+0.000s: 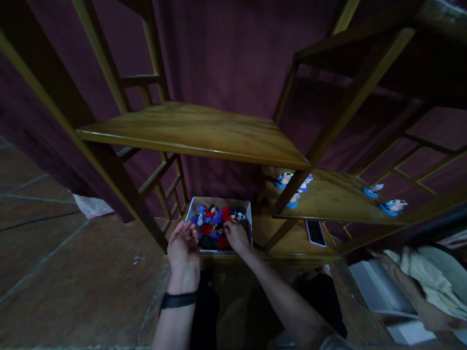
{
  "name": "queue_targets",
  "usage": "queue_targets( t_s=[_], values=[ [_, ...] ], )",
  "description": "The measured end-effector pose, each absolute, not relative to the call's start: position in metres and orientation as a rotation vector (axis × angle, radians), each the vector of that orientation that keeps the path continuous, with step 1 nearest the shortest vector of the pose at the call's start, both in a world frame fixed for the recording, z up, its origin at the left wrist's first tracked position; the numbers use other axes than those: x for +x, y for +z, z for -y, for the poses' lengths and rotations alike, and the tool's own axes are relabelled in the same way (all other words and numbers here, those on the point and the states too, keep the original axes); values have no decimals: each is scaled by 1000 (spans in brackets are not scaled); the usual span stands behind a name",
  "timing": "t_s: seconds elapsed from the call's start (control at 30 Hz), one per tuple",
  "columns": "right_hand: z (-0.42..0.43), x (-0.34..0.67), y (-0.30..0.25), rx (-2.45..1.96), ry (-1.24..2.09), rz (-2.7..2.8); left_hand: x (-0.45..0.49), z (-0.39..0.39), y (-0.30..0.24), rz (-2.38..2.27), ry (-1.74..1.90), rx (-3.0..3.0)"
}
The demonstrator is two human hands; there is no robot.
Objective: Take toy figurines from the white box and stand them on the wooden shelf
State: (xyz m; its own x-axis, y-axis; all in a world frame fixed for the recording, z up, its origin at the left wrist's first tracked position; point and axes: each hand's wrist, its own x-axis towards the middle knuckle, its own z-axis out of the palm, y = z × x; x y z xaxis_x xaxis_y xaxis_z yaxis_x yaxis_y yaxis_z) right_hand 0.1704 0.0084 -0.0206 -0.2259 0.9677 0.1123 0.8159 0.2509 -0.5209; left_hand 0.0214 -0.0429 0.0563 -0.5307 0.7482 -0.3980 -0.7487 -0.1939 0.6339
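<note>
A white open box (250, 214) sits on the lowest shelf, filled with several small figurines (206, 228) in blue, purple, red and black. My right hand (236, 235) reaches into its right side, fingers closed around a small figurine whose shape they mostly hide. Beside the box's left front corner is my left hand (183, 245), palm turned up and fingers loosely bent and apart, with nothing visible in them. A dark band circles my left wrist.
Above the box runs a wooden shelf (189, 129). To the right, several blue-based figurines (393, 206) stand on another shelf (328, 194), with a phone (315, 233) below it. Slanting wooden posts frame the box. Another person's arm (408, 287) and white boxes (379, 287) are at far right.
</note>
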Motion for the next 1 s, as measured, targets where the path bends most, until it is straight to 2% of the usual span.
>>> queue_targets(
  t_s=[0.23,0.47,0.67,0.8,0.9,1.0],
  values=[
    [-53,135,-24,-1536,459,2253,-4,9,48,-1061,2027,-20],
    [-70,88,-35,-1616,316,2417,-15,-3,39,-1124,1962,11],
    [-59,91,-33,-1558,277,2419,-20,-8,32,-1116,1862,34],
    [-56,104,-33,-1552,684,2095,-19,-8,26,-1107,1767,73],
    [-56,118,-31,-1521,1157,1515,-14,-10,22,-1137,1672,148],
    [-54,135,-21,-1246,1588,980,-7,-17,16,-1226,1547,299]
  ],
)
